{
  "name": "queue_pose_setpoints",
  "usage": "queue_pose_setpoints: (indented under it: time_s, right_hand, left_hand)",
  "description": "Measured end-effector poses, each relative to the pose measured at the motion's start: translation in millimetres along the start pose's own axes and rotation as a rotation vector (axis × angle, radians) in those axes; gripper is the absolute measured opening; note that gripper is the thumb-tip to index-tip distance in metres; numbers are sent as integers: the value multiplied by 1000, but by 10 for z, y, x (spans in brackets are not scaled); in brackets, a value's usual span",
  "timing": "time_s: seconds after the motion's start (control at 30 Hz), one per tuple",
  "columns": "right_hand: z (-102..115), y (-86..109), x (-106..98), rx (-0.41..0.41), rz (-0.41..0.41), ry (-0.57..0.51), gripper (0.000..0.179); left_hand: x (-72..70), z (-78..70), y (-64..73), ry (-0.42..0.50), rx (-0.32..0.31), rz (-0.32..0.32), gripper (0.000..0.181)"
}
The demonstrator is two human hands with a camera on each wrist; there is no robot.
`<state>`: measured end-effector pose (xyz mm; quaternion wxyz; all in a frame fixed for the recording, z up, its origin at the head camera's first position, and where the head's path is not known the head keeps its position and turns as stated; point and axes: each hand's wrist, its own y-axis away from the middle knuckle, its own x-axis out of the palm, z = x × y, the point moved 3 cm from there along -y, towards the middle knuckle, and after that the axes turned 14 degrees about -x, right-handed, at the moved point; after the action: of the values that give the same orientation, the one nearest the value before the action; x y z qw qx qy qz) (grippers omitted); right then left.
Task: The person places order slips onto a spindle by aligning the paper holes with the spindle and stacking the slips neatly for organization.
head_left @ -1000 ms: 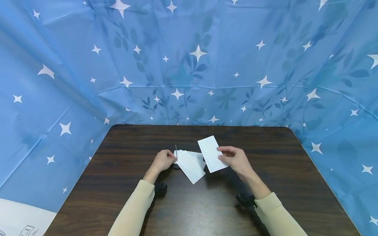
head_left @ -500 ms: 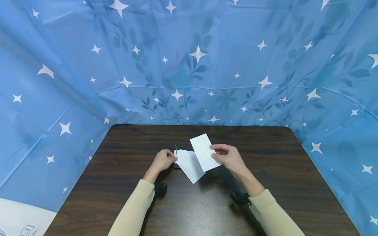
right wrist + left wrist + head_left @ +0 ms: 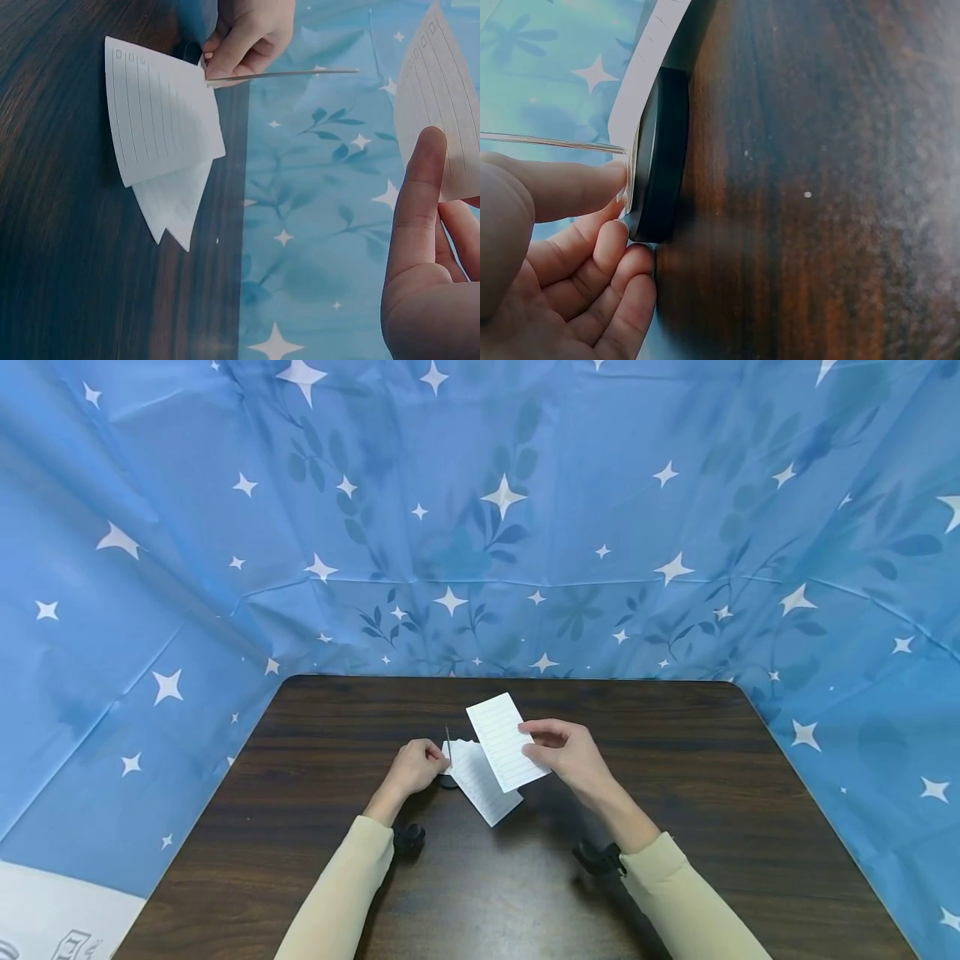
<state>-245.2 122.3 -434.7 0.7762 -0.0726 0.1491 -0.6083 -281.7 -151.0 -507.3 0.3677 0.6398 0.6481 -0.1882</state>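
A black round-based paper spike (image 3: pixel 664 150) stands on the table with its thin metal pin (image 3: pixel 300 73) upright. Several white lined slips (image 3: pixel 157 112) are skewered low on it, fanned out to the right. My left hand (image 3: pixel 411 768) pinches their corner beside the pin, thumb on top and other fingers curled by the base's edge. Between right thumb and fingers, my right hand (image 3: pixel 573 756) holds one more lined slip (image 3: pixel 497 742) by its right edge. That slip is tilted, raised above the fan, and overlaps it in the head view, right of the pin.
The dark wood table (image 3: pixel 300 860) extends around both hands. A blue star-patterned curtain (image 3: pixel 480 527) hangs behind its far edge. A white printed surface (image 3: pixel 67 910) shows at the lower left.
My right hand has moved left and slightly away from me with its slip, bringing it over the fanned slips. The left hand has stayed in place.
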Motion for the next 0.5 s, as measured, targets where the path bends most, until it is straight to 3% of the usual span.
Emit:
queue_pose_setpoints:
  time_s: [0.5]
  right_hand:
    - [30,-26,160,6,-1,-26,32]
  left_hand:
    - [15,22,22,8,48,-46,9]
